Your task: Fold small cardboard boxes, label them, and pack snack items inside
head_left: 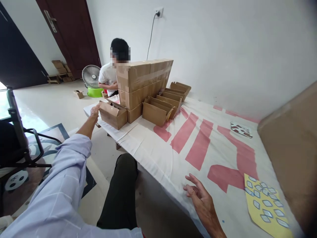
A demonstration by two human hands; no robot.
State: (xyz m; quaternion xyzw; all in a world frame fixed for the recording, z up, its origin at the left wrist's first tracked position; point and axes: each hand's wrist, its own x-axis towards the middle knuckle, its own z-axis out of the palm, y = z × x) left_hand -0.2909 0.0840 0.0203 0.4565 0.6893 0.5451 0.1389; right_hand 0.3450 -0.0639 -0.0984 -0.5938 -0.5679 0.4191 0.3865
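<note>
Stretched out to the far left, my left hand [94,110] is closed at the upper left end of a brown cardboard box [112,115], its fingers partly hidden. This box sits at the table's left edge with its top flaps partly raised. Over the near edge of the table is my right hand [200,197], fingers apart and holding nothing. The nearest thing to it is the white cloth [158,158] with red printed shapes that covers the table. Several open cardboard boxes [155,110] stand in a row right of the held box.
Stacked taped cartons [142,77] rise behind the boxes. Beyond them sits another person [107,77]. A yellow sheet with pale stickers [266,203], a small patterned packet [241,129] and a large carton [292,142] are at right. A fan [91,76] and black chair [21,142] are left.
</note>
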